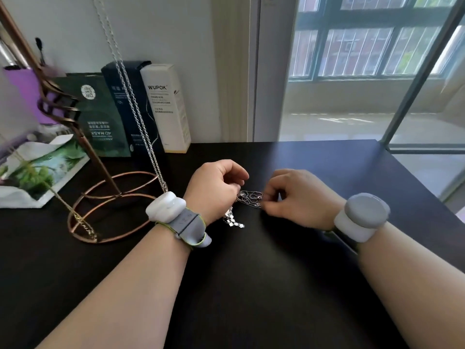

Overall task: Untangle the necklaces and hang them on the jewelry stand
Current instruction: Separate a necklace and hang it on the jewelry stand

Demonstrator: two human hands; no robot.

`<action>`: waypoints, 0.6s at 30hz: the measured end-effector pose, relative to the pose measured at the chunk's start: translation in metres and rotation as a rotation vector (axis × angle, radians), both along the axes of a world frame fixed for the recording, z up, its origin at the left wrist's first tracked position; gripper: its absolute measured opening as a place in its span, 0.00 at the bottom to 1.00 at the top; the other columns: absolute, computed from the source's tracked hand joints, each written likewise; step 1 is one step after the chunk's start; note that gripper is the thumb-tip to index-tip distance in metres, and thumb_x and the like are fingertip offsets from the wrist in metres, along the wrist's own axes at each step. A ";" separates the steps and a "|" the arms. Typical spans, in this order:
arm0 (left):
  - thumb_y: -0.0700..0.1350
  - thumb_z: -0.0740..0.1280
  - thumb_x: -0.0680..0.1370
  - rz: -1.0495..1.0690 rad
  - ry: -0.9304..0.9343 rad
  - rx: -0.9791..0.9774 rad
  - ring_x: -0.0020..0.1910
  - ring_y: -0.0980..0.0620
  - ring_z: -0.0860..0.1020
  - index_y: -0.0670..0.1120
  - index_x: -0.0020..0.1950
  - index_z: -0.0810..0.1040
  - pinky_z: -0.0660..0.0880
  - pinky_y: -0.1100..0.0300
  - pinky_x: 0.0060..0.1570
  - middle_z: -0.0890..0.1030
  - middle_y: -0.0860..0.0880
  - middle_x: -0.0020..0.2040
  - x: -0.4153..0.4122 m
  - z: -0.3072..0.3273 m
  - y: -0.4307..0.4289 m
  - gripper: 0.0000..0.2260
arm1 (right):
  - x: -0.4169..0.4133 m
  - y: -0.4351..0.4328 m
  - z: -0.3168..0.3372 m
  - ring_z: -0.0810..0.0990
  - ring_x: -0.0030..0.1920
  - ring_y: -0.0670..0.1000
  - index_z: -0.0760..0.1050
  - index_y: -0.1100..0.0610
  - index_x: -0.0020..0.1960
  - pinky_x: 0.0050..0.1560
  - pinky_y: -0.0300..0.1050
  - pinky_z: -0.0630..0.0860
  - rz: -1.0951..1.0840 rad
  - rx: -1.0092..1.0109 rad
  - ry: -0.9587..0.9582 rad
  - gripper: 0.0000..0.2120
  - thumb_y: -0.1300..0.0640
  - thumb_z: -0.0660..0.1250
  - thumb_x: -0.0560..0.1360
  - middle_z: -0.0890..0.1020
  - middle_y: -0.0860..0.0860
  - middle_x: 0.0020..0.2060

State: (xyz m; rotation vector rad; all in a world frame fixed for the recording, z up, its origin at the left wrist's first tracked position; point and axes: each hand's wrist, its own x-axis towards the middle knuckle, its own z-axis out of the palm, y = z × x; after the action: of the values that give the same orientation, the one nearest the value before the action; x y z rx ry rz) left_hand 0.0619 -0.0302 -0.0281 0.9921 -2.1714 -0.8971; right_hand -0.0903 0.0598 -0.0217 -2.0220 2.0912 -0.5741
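- Left hand [216, 187], near the middle of the dark worktop [251, 273]: its grip pinches the tangled necklaces [249, 199], held low.
- Right hand [299, 197]: its grip pinches the knot's other side. Untangling looks to be the step in hand.
- Next, I think: tiny soft pulls to free one chain, then lift it left to the jewelry stand [83, 144], where a silver chain [137, 109] hangs.
- Green packet [100, 117] reads "4D MASK", upside down.
- White box [166, 107] reads "WUPOK".

stand [100, 162]: coppery metal | necklaces [249, 199]: shiny metal | table [251, 285]: matt dark
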 end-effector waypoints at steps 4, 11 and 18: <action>0.39 0.71 0.71 -0.030 -0.061 -0.020 0.32 0.65 0.73 0.54 0.39 0.81 0.67 0.77 0.34 0.78 0.58 0.35 0.002 -0.002 0.002 0.09 | -0.009 0.004 0.004 0.74 0.36 0.37 0.75 0.45 0.32 0.39 0.27 0.66 -0.032 0.005 -0.125 0.08 0.52 0.70 0.68 0.76 0.43 0.36; 0.47 0.73 0.70 -0.114 -0.233 -0.172 0.48 0.57 0.72 0.54 0.41 0.82 0.65 0.70 0.46 0.78 0.55 0.41 0.002 -0.005 -0.003 0.03 | -0.028 0.007 0.009 0.73 0.29 0.40 0.80 0.52 0.34 0.35 0.33 0.68 -0.200 -0.032 -0.387 0.03 0.55 0.72 0.67 0.80 0.44 0.29; 0.49 0.73 0.70 -0.157 -0.252 -0.193 0.48 0.57 0.70 0.55 0.39 0.82 0.66 0.61 0.53 0.76 0.56 0.42 0.003 -0.007 -0.004 0.02 | -0.031 0.004 0.006 0.75 0.30 0.47 0.80 0.63 0.37 0.34 0.39 0.74 -0.310 -0.102 -0.772 0.03 0.64 0.70 0.68 0.81 0.55 0.31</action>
State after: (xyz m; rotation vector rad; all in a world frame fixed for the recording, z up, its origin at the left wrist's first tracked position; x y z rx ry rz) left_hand 0.0648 -0.0340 -0.0353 0.8886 -2.5225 -0.6423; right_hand -0.1217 0.0639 -0.0156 -1.1978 1.8797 -1.2826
